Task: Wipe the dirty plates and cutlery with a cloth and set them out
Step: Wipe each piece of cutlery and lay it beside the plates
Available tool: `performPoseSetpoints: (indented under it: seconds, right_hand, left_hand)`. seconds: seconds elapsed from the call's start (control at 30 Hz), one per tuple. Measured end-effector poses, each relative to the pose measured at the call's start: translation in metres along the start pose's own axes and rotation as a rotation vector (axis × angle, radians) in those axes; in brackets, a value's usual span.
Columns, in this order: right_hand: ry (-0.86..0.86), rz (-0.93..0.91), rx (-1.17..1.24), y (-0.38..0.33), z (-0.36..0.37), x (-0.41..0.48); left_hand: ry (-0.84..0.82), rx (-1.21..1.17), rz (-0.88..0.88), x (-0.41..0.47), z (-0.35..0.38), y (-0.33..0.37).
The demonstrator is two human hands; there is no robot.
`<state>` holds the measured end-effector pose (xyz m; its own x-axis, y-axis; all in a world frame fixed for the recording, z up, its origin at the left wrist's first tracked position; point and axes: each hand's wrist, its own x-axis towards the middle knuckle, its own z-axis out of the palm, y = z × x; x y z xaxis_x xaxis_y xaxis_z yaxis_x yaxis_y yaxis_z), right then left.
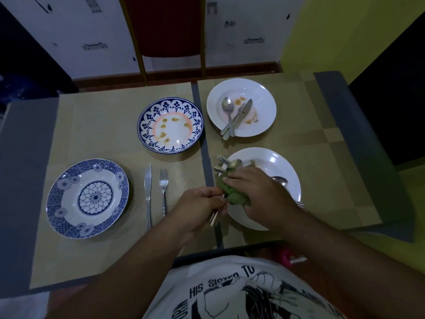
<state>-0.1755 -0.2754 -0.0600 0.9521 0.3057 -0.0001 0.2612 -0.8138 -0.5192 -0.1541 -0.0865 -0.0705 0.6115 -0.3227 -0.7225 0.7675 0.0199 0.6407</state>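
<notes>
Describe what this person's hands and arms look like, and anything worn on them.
The left hand and right hand wear no gloves. The left forearm and right forearm show no sleeves. The T-shirt is white with a black printed drawing and lettering.

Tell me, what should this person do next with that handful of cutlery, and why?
Probably slide the green cloth up the cutlery bundle toward its tips. The left hand grips the handles, the right hand holds the cloth round the middle, and the ends poke out uncovered beyond it.
</notes>
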Motion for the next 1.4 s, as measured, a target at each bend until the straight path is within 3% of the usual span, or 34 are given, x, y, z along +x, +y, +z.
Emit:
performPoseSetpoints:
  seconds: [0.23, 0.4, 0.6, 0.73, 1.07, 1.4]
  right_hand:
    - [-0.079, 0.148, -0.078, 0.022, -0.010, 0.022]
    - [-0.070, 0.034, -0.067, 0.009, 0.001, 0.007]
    - [0.014, 0.079, -0.030, 0.009, -0.008, 0.034]
    - [0.104, 0.110, 0.066, 0.001, -0.005, 0.032]
    - [0.034, -0.035, 0.103, -0.009, 0.018, 0.026]
    - [0.004, -0.079, 0.110, -0.006, 0.033, 0.028]
  left_hand:
    - [-0.022, -0.038, 0.007, -0.007, -0.004, -0.009]
    - [-0.025, -0.001, -0.002, -0.007, -0.008, -0.006]
    - [0.005, -0.002, -0.041, -0.010, -0.018, -0.006]
    - [0.102, -0.013, -0.008, -0.008, -0.031, -0.012]
    - [0.419, -0.107, -0.058, 0.018, -0.068, -0.035]
    - [0.443, -0.043, -0.090, 0.031, -0.079, -0.044]
